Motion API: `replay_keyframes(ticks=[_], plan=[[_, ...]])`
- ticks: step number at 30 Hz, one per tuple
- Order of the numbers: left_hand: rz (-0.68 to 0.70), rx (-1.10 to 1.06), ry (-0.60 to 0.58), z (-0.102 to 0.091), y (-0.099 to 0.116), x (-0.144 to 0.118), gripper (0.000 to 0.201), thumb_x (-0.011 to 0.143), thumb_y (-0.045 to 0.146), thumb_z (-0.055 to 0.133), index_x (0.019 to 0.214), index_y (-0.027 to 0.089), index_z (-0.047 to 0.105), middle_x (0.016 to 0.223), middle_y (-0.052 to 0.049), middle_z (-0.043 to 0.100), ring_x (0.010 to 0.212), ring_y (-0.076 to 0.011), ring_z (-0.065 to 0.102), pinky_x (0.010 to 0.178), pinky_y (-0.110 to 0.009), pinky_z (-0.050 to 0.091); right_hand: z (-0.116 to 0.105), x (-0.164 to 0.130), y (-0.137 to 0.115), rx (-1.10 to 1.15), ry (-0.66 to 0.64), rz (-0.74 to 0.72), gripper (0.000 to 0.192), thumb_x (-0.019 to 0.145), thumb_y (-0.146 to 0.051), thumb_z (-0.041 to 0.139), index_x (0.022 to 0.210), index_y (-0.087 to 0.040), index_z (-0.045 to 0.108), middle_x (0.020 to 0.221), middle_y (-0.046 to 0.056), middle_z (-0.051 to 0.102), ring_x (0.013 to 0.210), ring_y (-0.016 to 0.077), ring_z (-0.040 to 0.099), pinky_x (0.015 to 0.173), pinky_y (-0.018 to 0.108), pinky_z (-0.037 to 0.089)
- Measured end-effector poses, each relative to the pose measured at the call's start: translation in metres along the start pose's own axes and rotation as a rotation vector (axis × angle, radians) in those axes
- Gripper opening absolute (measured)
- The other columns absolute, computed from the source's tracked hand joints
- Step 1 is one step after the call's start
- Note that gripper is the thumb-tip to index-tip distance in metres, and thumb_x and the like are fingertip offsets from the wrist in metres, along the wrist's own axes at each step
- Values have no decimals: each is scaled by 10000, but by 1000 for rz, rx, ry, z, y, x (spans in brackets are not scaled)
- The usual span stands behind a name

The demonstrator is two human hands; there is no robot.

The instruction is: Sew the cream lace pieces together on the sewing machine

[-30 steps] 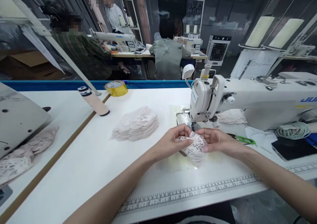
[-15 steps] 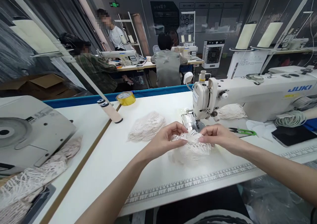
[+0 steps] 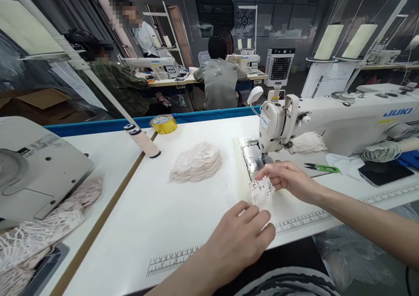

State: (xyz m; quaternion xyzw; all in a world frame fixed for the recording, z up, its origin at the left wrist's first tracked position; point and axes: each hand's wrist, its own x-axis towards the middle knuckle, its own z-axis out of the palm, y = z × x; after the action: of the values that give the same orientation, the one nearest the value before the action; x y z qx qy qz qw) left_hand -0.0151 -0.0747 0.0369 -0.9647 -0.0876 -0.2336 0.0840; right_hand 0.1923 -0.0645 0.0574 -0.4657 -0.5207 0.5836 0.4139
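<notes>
My right hand (image 3: pixel 288 179) pinches a small white lace piece (image 3: pixel 261 192) just in front of the needle plate (image 3: pixel 251 155) of the white sewing machine (image 3: pixel 327 119). My left hand (image 3: pixel 240 239) rests near the table's front edge, fingers loosely curled, holding nothing, just below the lace piece. A stack of similar lace pieces (image 3: pixel 197 163) lies on the white table (image 3: pixel 157 213) to the left of the machine.
Green thread snips (image 3: pixel 321 168), a dark phone (image 3: pixel 381 172) and a cord coil (image 3: pixel 381 151) lie right of the machine. A thread spool (image 3: pixel 142 141) and yellow tape roll (image 3: pixel 163 123) stand at the back. Another machine (image 3: pixel 36 169) and lace are at left. Several people work behind.
My left hand has let go of the lace and drawn back toward the table's front edge. My right hand alone keeps the lace piece, now bunched smaller.
</notes>
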Motion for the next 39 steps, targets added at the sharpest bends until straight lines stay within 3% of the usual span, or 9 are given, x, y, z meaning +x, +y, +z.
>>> replay_keyframes(ticks=[7, 11, 15, 17, 20, 25, 33, 37, 39], plan=[[52, -17, 18, 3, 10, -7, 176, 912, 110, 445, 930, 164, 612, 809, -20, 620, 650, -129, 518, 654, -288, 429, 4, 3, -2, -97, -36, 27, 284, 783, -429, 686, 959, -207, 705, 852, 29, 654, 706, 105, 547, 616, 218, 457], [81, -138, 162, -2, 10, -10, 177, 887, 128, 495, 1005, 156, 622, 904, -28, 669, 652, -121, 530, 669, -296, 458, 4, 5, -2, -80, -23, 49, 277, 811, -439, 652, 954, -211, 713, 764, 5, 609, 663, 90, 514, 635, 220, 468], [-212, -301, 388, -11, -20, -10, 281, 871, 93, 512, 1120, 208, 576, 978, -40, 679, 814, -142, 602, 704, -283, 491, 5, 3, -7, -126, -30, 40, 263, 818, -452, 640, 930, -229, 724, 615, -43, 460, 616, 86, 458, 642, 229, 472], [-426, -433, 382, -17, -42, -4, 234, 907, 158, 506, 1123, 226, 563, 1006, -46, 668, 918, -156, 611, 783, -299, 506, 7, 1, -11, -144, -52, 37, 247, 833, -443, 624, 931, -239, 723, 610, -47, 439, 628, 89, 469, 651, 233, 477], [-653, -761, 178, -21, -72, 7, 268, 961, 343, 431, 1184, 238, 537, 1124, -67, 642, 1045, -184, 598, 891, -345, 488, 10, 0, -15, -155, -94, 32, 252, 853, -442, 598, 960, -245, 713, 669, -31, 493, 666, 92, 497, 664, 237, 489], [-557, -1267, -245, -9, -94, 17, 447, 985, 490, 259, 1047, 235, 621, 1071, -54, 651, 1086, -194, 568, 997, -380, 401, 12, -1, -21, -194, -101, -16, 193, 871, -379, 582, 962, -266, 709, 738, -20, 570, 674, 87, 515, 651, 225, 495], [-822, -1440, -619, -20, -106, -30, 267, 703, 410, 756, 757, 163, 670, 734, -3, 621, 682, -129, 559, 624, -229, 427, 17, 7, -13, -213, -144, -67, 183, 826, -317, 633, 961, -259, 743, 910, 32, 703, 782, 146, 614, 661, 263, 507], [-1057, -1434, -130, -35, -119, -60, 331, 658, 420, 787, 807, 151, 663, 807, -34, 648, 752, -151, 602, 690, -249, 480, 33, 32, -5, -257, -86, -82, 366, 812, -361, 649, 1159, -243, 669, 605, 3, 642, 560, 142, 578, 484, 257, 451], [-1160, -1337, 127, -39, -134, -65, 406, 676, 488, 755, 907, 177, 635, 829, -22, 639, 724, -132, 598, 647, -228, 486, 44, 53, -5, -237, -34, -135, 413, 823, -317, 636, 1232, -261, 618, 699, 11, 683, 586, 151, 619, 516, 273, 487]])
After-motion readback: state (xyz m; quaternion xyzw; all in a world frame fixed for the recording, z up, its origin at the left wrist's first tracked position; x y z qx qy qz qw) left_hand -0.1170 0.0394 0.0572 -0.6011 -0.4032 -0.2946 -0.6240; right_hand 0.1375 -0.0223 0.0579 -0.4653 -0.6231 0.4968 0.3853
